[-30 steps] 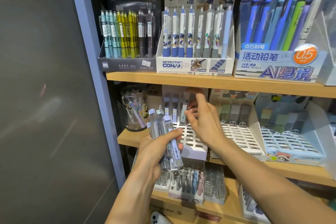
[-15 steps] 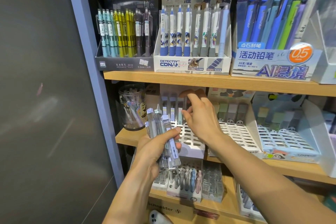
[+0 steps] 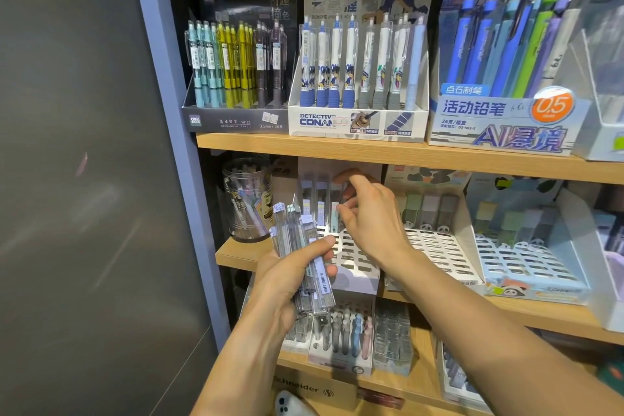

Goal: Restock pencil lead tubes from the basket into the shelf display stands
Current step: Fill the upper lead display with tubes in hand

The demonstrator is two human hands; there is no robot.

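Left hand [image 3: 287, 275] grips a bundle of clear lead tubes [image 3: 304, 257], held upright before the middle shelf [image 3: 236, 255]. Right hand [image 3: 371, 216] reaches into the white slotted display stand [image 3: 351, 257], fingers curled at the top of a tube [image 3: 346, 192] in the back row; whether it pinches that tube, cannot tell.

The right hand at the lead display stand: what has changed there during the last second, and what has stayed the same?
The right hand has lifted slightly at the back row of the white display stand, its fingers still at a lead tube standing there. The left hand still grips the bundle of lead tubes, and the stand has not moved.
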